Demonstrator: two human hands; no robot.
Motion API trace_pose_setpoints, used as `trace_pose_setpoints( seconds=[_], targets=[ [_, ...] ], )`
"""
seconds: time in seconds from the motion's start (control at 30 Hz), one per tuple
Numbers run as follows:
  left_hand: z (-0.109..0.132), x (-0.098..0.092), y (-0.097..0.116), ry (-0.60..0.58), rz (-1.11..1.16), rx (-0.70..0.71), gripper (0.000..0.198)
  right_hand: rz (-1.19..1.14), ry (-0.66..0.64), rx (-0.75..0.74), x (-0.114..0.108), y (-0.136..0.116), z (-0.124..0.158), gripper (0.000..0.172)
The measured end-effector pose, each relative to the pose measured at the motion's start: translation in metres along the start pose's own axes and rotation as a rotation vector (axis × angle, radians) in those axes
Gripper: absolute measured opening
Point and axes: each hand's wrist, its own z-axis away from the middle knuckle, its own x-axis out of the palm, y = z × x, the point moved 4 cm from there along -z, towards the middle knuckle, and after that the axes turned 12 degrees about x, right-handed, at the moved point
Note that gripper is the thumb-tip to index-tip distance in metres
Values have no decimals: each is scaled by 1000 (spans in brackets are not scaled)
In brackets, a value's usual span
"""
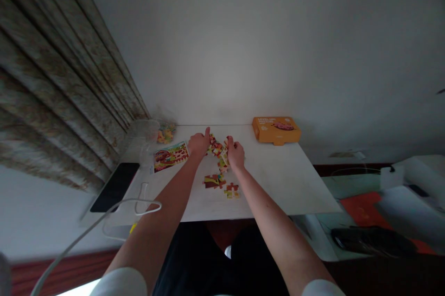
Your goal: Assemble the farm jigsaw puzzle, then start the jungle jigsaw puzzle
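While pieces lie between my left hand and right hand, slanting toward me beside the right, fingers curl; can't tell if gripping.

Cardboard-looking puzzle pieces lie on a smooth tabletop, with a matt cardboard box at two o'clock from them. Clear plastic packaging and draped cloth curtains appear at ten o'clock.

Dim; corners darkened; edges stretched; details soft.
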Motion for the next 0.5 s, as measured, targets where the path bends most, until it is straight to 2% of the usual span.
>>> trace_pose_setpoints(
  seconds=[0.13,0.23,0.33,0.5],
  targets=[
    [-1,-17,1,62,23,7,82,-103,34,-20,4,-6,8,64],
    [3,-18,6,75,77,-9,82,-122,6,-23,4,-8,10,65],
    [11,-4,16,45,146,-27,82,-123,19,15,5,-11,13,66],
    [24,35,35,-7,370,-72,75,-243,194,84,1,-10,12,59]
  ],
)
